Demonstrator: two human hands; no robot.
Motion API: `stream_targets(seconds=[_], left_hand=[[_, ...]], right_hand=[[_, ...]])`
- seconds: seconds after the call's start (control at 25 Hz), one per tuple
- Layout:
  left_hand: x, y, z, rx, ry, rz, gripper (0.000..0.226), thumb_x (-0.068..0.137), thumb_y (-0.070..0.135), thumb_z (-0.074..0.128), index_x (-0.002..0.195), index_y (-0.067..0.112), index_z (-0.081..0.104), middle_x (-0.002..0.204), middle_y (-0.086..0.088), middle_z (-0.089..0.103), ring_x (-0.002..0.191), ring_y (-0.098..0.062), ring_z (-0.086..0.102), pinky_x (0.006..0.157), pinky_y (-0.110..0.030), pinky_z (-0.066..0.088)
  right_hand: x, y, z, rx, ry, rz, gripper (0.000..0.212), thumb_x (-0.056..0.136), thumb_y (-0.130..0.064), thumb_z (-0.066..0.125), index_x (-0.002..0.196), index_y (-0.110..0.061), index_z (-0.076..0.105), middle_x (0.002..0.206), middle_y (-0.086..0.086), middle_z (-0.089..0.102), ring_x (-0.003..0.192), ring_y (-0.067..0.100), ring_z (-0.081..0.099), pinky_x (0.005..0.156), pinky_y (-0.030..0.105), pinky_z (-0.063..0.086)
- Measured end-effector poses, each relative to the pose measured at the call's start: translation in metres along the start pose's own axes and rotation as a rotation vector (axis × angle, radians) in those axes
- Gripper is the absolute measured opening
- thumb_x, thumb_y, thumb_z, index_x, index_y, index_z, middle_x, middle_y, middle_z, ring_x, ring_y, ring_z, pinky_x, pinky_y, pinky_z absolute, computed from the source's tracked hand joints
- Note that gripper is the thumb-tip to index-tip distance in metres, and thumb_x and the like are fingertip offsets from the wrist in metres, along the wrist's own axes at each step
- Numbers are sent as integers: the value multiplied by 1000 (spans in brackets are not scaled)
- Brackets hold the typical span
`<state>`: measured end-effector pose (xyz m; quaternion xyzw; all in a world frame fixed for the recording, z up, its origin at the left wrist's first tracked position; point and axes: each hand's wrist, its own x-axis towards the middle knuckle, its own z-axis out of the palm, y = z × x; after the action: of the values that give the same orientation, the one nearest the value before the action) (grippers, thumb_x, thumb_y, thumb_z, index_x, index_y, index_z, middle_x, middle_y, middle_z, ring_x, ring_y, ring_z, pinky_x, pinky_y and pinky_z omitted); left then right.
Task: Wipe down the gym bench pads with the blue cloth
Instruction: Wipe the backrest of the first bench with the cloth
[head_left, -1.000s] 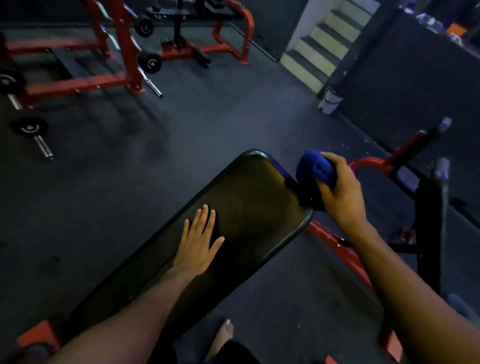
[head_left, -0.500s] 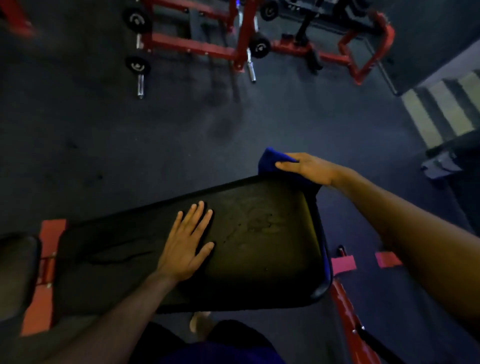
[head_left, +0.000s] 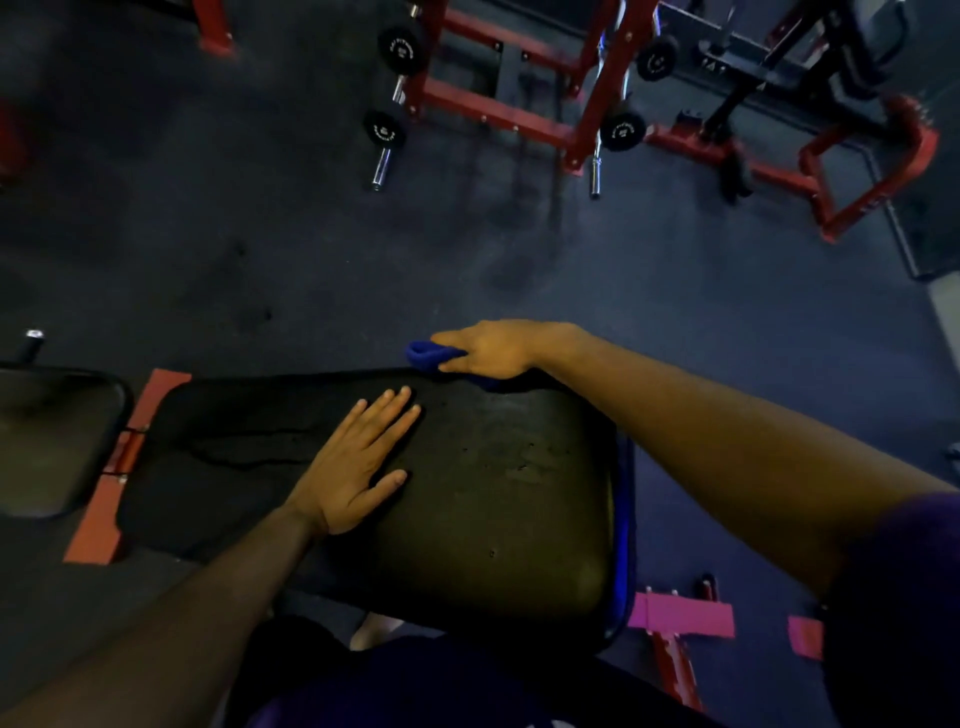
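1. Hands: 2. Left hand (head_left: 358, 462) lies flat, palm down, fingers straight and slightly spread, on the back pad (head_left: 498, 493) near frame centre. Holds nothing.
2. Right hand (head_left: 493, 349) at 12 o'clock from the left hand, on the pad's far edge. Its fingers press/pinch the blue cloth (head_left: 431, 356) against that edge; grip detail hard to read, fingers look mostly straight over the cloth.
3. Cloth: 1, bunched. Only a small fold shows at 9 o'clock of the right hand; rest is hidden under the palm.
4. Pads: 2. The big black back pad spans the middle, surface scuffed, with a crack line at 9 o'clock of the left hand. Seat pad (head_left: 52, 441) sits at 9 o'clock of frame, cut off by the left edge.
5. Red bench frame (head_left: 104, 514) shows between the 2 pads; more red/pink frame bits at 5 o'clock, partly cut off.
6. Red rack (head_left: 519, 119) at 12–1 o'clock, well apart from the bench. Weight plates on it: 4 seen, e.g. one (head_left: 401, 49); print unreadable.
7. 2nd red machine (head_left: 872, 171) at 2 o'clock, top cut off.
8. Dark rubber floor (head_left: 234, 234), dim light; a foot under the pad at 6 o'clock is mostly hidden.
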<state>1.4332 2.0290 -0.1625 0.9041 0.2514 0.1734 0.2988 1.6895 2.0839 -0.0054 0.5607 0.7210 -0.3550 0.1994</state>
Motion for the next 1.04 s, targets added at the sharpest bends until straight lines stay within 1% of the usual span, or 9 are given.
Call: stream_targets(seconds=[0.12, 0.28, 0.4, 0.56, 0.68, 0.76, 0.88, 1.0, 1.04], left_hand=[[0, 1, -1, 10, -2, -11, 73, 102, 50, 36, 163, 15, 19, 172, -1, 10, 159, -23, 10, 127, -46, 6], [0, 2, -2, -4, -1, -38, 73, 102, 51, 34, 163, 16, 19, 172, -1, 9, 159, -22, 9, 128, -44, 4], [1, 1, -3, -12, 2, -33, 73, 101, 51, 35, 163, 16, 19, 172, -1, 10, 159, -22, 10, 128, -43, 4], [1, -1, -2, 3, 5, -18, 73, 101, 51, 35, 163, 14, 21, 172, -4, 12, 158, -24, 12, 127, -46, 7], [0, -1, -1, 2, 10, -21, 73, 101, 51, 35, 163, 14, 20, 172, -4, 12, 158, -25, 11, 127, -48, 8], [0, 0, -1, -4, 18, -17, 73, 101, 50, 36, 163, 14, 20, 172, -4, 12, 158, -25, 11, 127, -47, 8], [0, -2, 0, -13, 30, -12, 73, 101, 50, 37, 163, 15, 19, 172, -3, 11, 158, -24, 11, 127, -46, 7], [0, -3, 2, -23, 25, -18, 72, 102, 51, 35, 163, 15, 19, 172, -2, 10, 159, -23, 10, 127, -47, 7], [0, -3, 3, -19, 27, -17, 72, 102, 51, 34, 163, 15, 19, 172, -2, 10, 159, -23, 10, 127, -47, 7]], right_hand=[[-65, 27, -11, -16, 33, -71, 32, 103, -35, 49, 135, -31, 52, 126, -3, 61, 108, 16, 58, 98, 37, 42], [-130, 55, -13, 245, 51, -42, 21, 103, -30, 50, 117, -43, 58, 109, -14, 64, 98, 1, 59, 91, 25, 43], [-89, 49, -10, 241, 58, -47, 25, 104, -29, 49, 127, -27, 58, 116, -4, 65, 102, 8, 60, 96, 32, 43], [18, 1, -2, 19, -17, -65, 29, 104, -32, 46, 133, -29, 50, 122, -2, 61, 105, 17, 57, 90, 37, 40], [48, -17, 11, -38, -11, -42, 30, 104, -33, 46, 134, -28, 49, 127, 6, 62, 109, 24, 59, 88, 37, 41], [19, -5, 3, -22, 6, -62, 25, 103, -33, 48, 128, -30, 53, 119, 1, 63, 103, 20, 60, 84, 34, 40], [-57, 29, -22, 73, -56, -50, 12, 103, -32, 50, 111, -35, 58, 99, -12, 63, 88, 3, 59, 83, 30, 42], [-118, 47, -31, 280, -63, 13, 18, 103, -28, 49, 111, -42, 58, 101, -18, 65, 91, -3, 62, 84, 16, 43], [-120, 49, -28, 303, -35, 14, 20, 103, -27, 48, 113, -42, 58, 103, -17, 65, 93, -2, 62, 86, 17, 44]])
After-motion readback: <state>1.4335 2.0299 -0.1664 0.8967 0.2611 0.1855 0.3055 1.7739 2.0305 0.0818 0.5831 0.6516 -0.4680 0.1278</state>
